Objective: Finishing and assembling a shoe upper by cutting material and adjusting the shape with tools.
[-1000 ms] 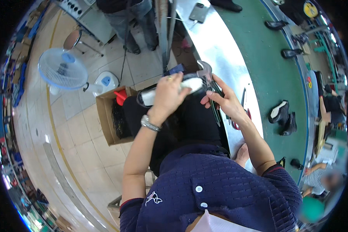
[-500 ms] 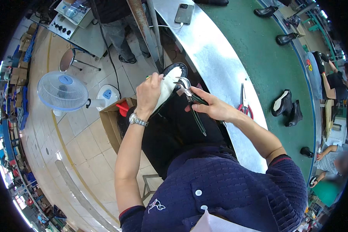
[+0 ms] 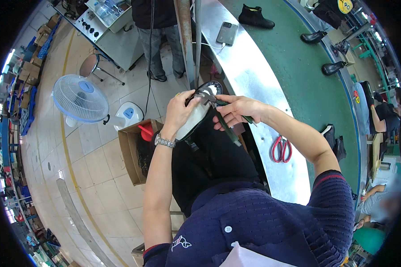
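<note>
Above my lap, a black shoe (image 3: 194, 119) lies with its white underside facing up and its dark far end pointing away from me. My left hand (image 3: 179, 113) is closed round its left side, the thumb near the metal jaws. Green-handled pincers (image 3: 227, 128) are in my right hand (image 3: 239, 109), with fingers curled about the handles. Their jaws rest at the far part of the shoe; whether they bite on its edge I cannot make out.
A metal bench (image 3: 258, 71) on my right carries red-handled scissors (image 3: 281, 150) and a phone (image 3: 227, 34) on a cable. Beyond runs a green conveyor (image 3: 298, 84) with black boots (image 3: 256, 17). A cardboard box (image 3: 130, 153) and a fan (image 3: 81, 99) stand left. Other people are nearby.
The pincers' jaws have moved left across the shoe's far part, closer to my left thumb. My left hand has shifted its hold. The whole view has also shifted.
</note>
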Demonstrator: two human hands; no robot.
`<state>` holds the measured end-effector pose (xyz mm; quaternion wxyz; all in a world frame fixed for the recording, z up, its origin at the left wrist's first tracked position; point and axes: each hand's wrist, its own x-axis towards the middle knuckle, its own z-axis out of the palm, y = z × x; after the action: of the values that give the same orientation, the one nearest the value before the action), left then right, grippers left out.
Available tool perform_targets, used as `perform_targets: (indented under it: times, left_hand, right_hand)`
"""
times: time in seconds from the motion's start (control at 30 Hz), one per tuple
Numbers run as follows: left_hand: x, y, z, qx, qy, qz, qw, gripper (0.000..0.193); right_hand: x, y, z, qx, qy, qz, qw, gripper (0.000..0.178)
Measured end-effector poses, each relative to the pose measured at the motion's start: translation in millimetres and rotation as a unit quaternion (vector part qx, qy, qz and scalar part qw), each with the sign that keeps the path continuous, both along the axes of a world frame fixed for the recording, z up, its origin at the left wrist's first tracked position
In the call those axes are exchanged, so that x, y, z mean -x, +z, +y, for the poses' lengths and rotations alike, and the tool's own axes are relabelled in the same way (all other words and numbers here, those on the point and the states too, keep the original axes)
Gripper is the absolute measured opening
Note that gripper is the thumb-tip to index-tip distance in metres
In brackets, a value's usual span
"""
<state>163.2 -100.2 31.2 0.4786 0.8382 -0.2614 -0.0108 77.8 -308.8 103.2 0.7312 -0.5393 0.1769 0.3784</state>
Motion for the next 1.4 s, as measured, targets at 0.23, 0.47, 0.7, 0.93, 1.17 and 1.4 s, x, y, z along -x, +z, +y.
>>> perform_targets:
  times: [0.23, 0.47, 0.7, 0.93, 1.17, 1.4]
  left_hand:
    - [-13, 9, 1, -0.063, -0.015, 0.078, 0.995, 0.026]
    - [26, 16, 13, -0.123, -0.018, 0.067, 0.99, 0.075]
    - [75, 6, -6, -0.152, 0.069, -0.049, 0.985, 0.096]
    - [93, 4, -5, -0.107, 0.065, -0.084, 0.989, 0.076]
    - [100, -3, 8, -0.105, -0.01, -0.154, 0.982, 0.075]
    - [96, -18, 12, -0.206, -0.004, -0.279, 0.938, 0.069]
  right_hand:
    - [23, -25, 40, 0.181, -0.024, -0.216, 0.959, 0.05]
    - [15, -7, 3, 0.139, 0.089, -0.158, 0.974, 0.063]
    - [-22, 30, 11, 0.304, 0.291, -0.13, 0.898, 0.068]
    - [52, -13, 11, 0.374, 0.162, -0.284, 0.868, 0.058]
    - [68, -8, 9, 0.389, 0.186, -0.283, 0.857, 0.059]
    - [18, 55, 11, 0.46, 0.13, -0.465, 0.745, 0.058]
